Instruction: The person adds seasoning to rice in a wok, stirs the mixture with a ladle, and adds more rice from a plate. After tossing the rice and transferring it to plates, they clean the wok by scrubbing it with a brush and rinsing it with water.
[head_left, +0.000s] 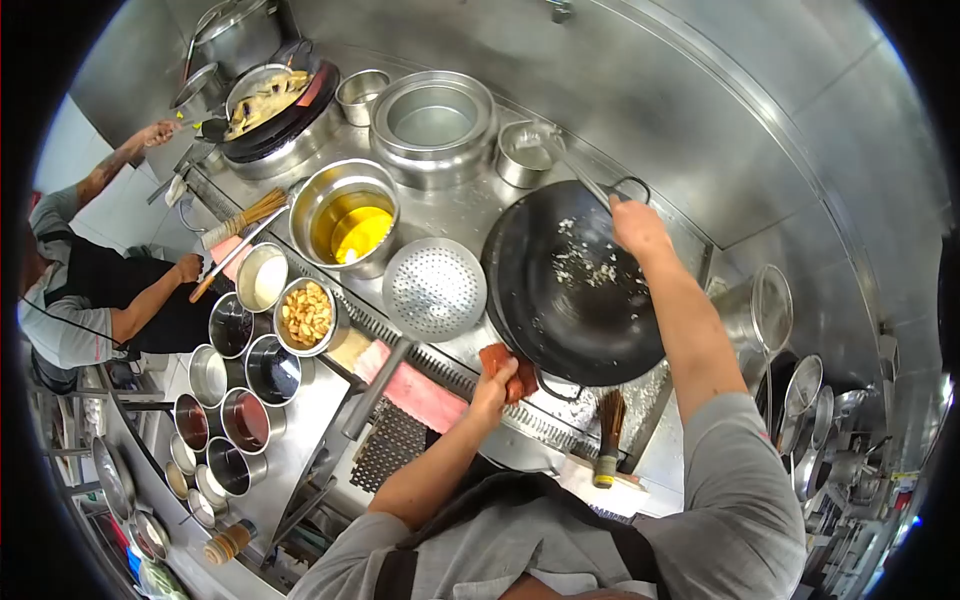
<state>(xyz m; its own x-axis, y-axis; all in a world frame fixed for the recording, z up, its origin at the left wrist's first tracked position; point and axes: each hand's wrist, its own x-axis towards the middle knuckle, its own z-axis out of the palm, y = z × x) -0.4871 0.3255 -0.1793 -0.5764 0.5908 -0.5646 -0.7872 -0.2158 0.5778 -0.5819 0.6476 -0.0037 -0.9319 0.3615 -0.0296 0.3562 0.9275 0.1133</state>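
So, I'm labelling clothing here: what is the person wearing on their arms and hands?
Both hands, left hand and right hand, are bare, no gloves. Forearms are uncovered; short grey sleeves end near the elbow. Dark apron straps cross the grey shirt.

A long steel counter (440, 215) runs along the steel wall. On it, a black wok (575, 290) sits at the near right with pale bits scattered inside. Just left of it lies a round perforated strainer (434, 288), its handle pointing toward the front edge. Behind the strainer stands a steel pot of yellow oil (345, 215), and further back a large empty steel ring pot (433, 120). At the far left a second wok (275, 100) holds food. A pink cloth (425, 392) lies along the front edge, and a small brush (608, 440) leans near the wok.
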